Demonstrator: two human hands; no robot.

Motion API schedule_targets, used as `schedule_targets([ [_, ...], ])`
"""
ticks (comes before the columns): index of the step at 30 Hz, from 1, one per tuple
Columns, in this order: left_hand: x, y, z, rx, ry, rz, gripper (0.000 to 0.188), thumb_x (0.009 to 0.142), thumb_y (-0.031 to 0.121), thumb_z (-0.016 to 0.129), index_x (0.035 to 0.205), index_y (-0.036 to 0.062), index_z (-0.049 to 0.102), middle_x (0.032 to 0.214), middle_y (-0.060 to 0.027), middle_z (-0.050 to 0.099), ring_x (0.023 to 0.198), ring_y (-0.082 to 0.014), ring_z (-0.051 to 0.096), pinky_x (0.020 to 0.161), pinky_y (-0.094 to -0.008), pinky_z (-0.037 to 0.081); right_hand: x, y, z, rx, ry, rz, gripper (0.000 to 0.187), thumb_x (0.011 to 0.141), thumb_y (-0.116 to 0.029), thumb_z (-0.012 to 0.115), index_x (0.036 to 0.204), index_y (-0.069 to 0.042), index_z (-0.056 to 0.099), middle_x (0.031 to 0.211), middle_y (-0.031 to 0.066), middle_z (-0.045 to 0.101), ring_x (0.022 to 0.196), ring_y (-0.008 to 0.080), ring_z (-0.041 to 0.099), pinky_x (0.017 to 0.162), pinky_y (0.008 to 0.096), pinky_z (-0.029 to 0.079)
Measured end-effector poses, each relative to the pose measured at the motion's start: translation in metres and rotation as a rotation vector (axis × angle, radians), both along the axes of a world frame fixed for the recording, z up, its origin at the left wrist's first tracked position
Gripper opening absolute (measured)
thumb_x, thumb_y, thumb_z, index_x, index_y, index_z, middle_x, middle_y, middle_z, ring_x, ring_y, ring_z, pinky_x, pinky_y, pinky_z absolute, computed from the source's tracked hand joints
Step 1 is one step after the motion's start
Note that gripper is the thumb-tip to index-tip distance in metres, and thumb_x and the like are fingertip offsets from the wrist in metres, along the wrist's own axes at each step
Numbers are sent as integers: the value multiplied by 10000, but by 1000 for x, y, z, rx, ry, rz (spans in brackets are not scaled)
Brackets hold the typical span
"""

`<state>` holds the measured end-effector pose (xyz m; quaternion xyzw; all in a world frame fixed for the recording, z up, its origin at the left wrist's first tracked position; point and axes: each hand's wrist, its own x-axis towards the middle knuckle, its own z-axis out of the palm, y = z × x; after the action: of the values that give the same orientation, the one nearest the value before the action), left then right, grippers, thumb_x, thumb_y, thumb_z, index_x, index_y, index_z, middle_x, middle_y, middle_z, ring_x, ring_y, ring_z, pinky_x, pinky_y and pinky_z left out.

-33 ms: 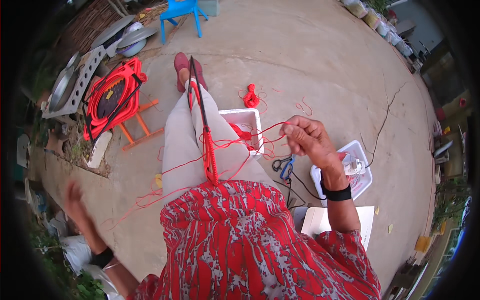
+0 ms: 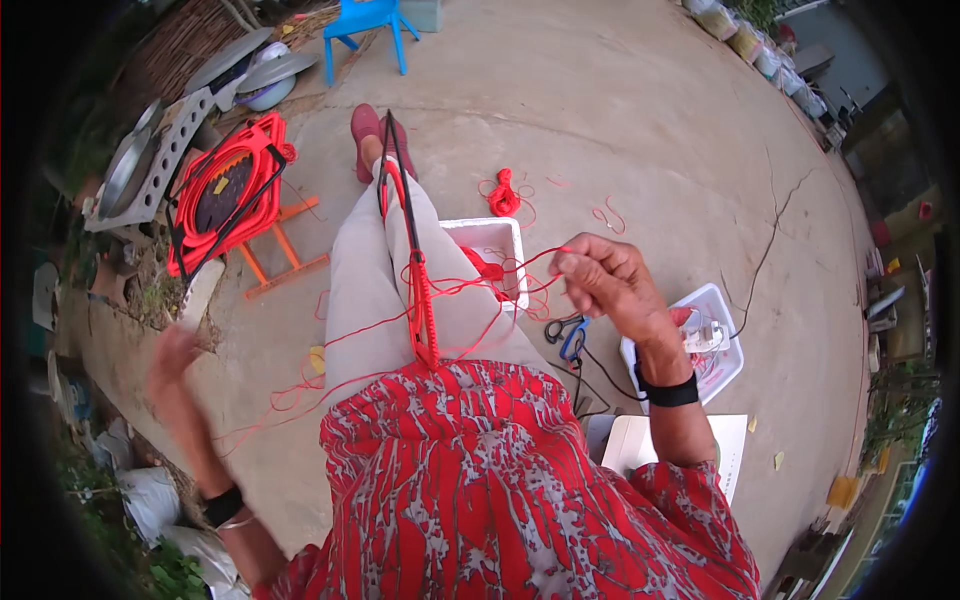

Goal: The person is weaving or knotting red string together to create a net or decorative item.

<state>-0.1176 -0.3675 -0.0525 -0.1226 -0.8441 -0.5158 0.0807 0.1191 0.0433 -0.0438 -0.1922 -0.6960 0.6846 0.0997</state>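
Note:
My right hand point(image 2: 605, 285) pinches a thin red cord point(image 2: 535, 258) to the right of my lap, with the fingers closed. Leftward from it, strands cross my legs and wrap around a long narrow frame point(image 2: 424, 315). This frame has black upper bars and tightly wound red cord along its lower part, and it lies lengthwise over my thighs. More loose red strands point(image 2: 290, 400) trail off to the left. My left hand point(image 2: 172, 372) is out at the left, away from the frame, smeared by motion. Whether its fingers hold anything cannot be made out.
A white foam box point(image 2: 517, 240) with red cord stands beside my legs; a red cord bundle point(image 2: 504, 195) lies beyond it. Scissors point(image 2: 572, 335) are near a white plastic basin point(image 2: 735, 360). At left is a red-corded folding frame point(image 2: 235, 195); a blue chair point(image 2: 362, 22) stands far off.
My left hand has moved up and a little to the right. My right hand has shifted slightly left with the cord still pinched. The frame on my lap has hardly moved.

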Motion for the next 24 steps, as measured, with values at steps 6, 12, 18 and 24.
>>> schedule_targets([
  [6,115,214,34,383,-568,-1076,220,890,132,571,1037,-25,615,870,-37,634,726,-50,543,635,-201,447,-25,-49,33,-13,93,183,197,947,-214,547,904,-35,618,606,-48,504,509,11,430,448,172,320],
  [12,48,106,26,650,-691,-588,188,896,76,499,1036,-22,578,624,29,517,485,-6,375,418,-171,271,4,3,1,-49,50,-58,188,943,-212,555,891,-42,617,615,-45,516,516,10,441,449,165,312],
  [18,-70,-206,-22,526,-439,156,181,907,156,534,993,28,629,528,78,301,441,-24,248,426,-205,216,18,38,-26,28,-57,-38,189,944,-219,555,880,-54,619,628,-63,503,527,9,415,459,180,309],
  [24,-95,-317,-65,-596,343,460,391,829,155,594,1166,-42,582,1123,-131,616,1080,-245,561,942,-345,423,-2,26,-34,26,-52,112,208,947,-234,552,881,-48,615,611,-50,495,518,14,407,457,179,298],
])
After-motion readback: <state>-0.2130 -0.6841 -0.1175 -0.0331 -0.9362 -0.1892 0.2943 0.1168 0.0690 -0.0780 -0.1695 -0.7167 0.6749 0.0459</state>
